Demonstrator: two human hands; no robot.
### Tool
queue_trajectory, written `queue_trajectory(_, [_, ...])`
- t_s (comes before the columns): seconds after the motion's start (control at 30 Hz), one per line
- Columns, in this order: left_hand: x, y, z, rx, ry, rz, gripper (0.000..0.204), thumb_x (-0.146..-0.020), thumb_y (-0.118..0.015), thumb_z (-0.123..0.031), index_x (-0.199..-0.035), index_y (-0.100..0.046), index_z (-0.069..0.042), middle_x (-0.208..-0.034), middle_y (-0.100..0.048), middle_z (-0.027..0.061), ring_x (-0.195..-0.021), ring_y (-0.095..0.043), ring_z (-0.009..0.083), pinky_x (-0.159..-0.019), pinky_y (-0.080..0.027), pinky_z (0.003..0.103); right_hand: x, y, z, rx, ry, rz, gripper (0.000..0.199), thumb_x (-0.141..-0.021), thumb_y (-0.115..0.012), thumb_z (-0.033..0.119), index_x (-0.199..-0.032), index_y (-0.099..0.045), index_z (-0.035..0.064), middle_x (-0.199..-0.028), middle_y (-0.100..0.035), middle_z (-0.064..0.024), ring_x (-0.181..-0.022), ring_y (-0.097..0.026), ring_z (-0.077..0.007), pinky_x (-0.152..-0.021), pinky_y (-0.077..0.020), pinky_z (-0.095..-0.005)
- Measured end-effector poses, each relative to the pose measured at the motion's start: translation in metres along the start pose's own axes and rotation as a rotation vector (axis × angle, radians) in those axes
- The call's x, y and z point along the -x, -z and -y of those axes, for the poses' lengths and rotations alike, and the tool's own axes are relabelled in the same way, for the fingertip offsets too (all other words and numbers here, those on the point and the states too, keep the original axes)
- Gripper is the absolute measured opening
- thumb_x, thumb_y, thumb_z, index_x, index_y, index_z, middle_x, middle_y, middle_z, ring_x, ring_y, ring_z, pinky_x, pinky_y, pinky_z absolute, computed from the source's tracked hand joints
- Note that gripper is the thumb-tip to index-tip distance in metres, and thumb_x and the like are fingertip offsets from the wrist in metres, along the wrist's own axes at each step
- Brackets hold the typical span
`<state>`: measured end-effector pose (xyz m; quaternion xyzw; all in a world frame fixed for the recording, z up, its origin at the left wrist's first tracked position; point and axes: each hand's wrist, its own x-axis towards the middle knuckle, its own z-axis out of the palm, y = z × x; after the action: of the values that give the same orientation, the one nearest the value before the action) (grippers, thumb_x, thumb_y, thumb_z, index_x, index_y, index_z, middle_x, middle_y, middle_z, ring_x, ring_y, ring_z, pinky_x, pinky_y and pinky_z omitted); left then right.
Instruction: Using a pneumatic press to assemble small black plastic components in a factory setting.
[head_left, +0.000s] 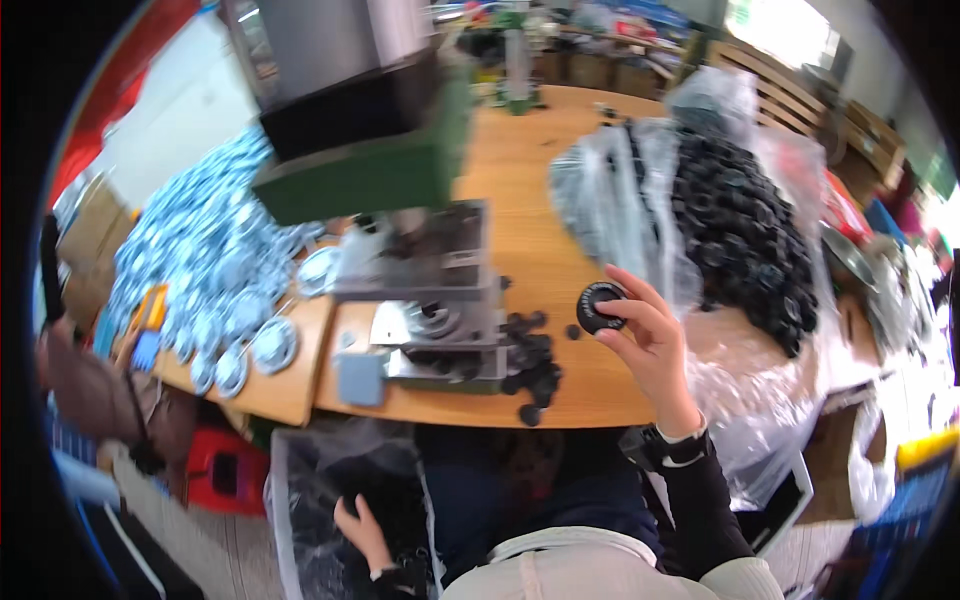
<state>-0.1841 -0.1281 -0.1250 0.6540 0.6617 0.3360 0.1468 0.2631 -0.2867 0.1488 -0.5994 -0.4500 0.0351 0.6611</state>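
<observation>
My right hand (648,338), raised over the table, pinches a round black cap (600,307) with pale markings around its face, between thumb and fingertips. My left hand (364,530) is low, over a bin (281,510) lined with clear plastic and holding dark pieces. Its thumb and fingers are apart, and I see nothing in them. A bench press (365,150) with a green and black head stands left of centre. Under it sits a metal fixture (440,322). Several small black pieces (535,365) lie right of the fixture.
A large pile of pale blue parts (205,240) covers the left side. Black round parts (745,235) spill from clear plastic bags at right. A small grey-blue block (360,380) sits near the front edge. Another person (105,380) is at far left, beside a red stool (225,470).
</observation>
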Motion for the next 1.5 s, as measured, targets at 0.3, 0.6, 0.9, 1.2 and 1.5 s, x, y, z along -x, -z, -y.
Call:
queue_trajectory(0.3, [-0.064, 0.014, -0.169, 0.448, -0.464, -0.04, 0.02, -0.086, -0.06, -0.004, -0.104, -0.061, 0.001, -0.112, -0.061, 0.0157, -0.106, -0.057, 0.0316, -0.094, -0.043, 0.039, 0.022, -0.071, -0.017, -0.909, -0.576, 0.208, 0.026, -0.086, -0.063, 0.01, -0.108, -0.051, 0.0018, -0.117, -0.057, -0.0156, -0.105, -0.059, -0.0289, -0.093, -0.0484, -0.0394])
queue_trajectory(0.6, [-0.12, -0.021, -0.235, 0.213, -0.89, 0.009, 0.028, -0.079, -0.054, -0.002, -0.105, -0.064, 0.004, -0.108, -0.064, 0.0214, -0.105, -0.059, 0.0384, -0.093, -0.046, 0.046, -0.001, -0.097, 0.01, -0.324, -0.352, 0.265, 0.049, -0.085, -0.069, 0.01, -0.129, -0.047, 0.0105, -0.103, -0.054, -0.0019, -0.086, -0.054, -0.0094, -0.075, -0.047, -0.025])
queue_trajectory(0.9, [-0.096, -0.015, -0.254, -0.09, -1.022, -0.162, 0.027, -0.096, -0.048, -0.013, -0.108, -0.064, 0.005, -0.113, -0.064, 0.0176, -0.108, -0.059, 0.0326, -0.095, -0.045, 0.039, -0.01, -0.137, -0.022, 0.058, 0.093, 0.165, 0.058, -0.084, -0.068, 0.018, -0.126, -0.035, -0.0051, -0.122, -0.039, -0.0214, -0.107, -0.046, -0.039, -0.088, -0.0422, -0.0379])
queue_trajectory(1.2, [-0.094, -0.013, -0.253, -0.016, -0.962, -0.152, 0.03, -0.097, -0.046, -0.017, -0.112, -0.064, 0.003, -0.113, -0.065, 0.0162, -0.108, -0.059, 0.033, -0.096, -0.044, 0.04, -0.005, -0.146, -0.027, 0.148, 0.084, 0.181, 0.061, -0.08, -0.069, 0.017, -0.128, -0.038, -0.0068, -0.126, -0.04, -0.0242, -0.109, -0.049, -0.0398, -0.09, -0.044, -0.0418])
queue_trajectory(1.5, [-0.122, -0.031, -0.228, 0.093, -0.837, -0.078, 0.03, -0.077, -0.052, -0.003, -0.104, -0.063, 0.004, -0.106, -0.064, 0.0224, -0.101, -0.06, 0.0401, -0.091, -0.046, 0.047, -0.038, -0.157, 0.009, 0.17, -0.252, 0.401, 0.034, -0.072, -0.066, 0.011, -0.104, -0.06, 0.0026, -0.095, -0.062, -0.0204, -0.083, -0.06, -0.0317, -0.073, -0.0494, -0.0394])
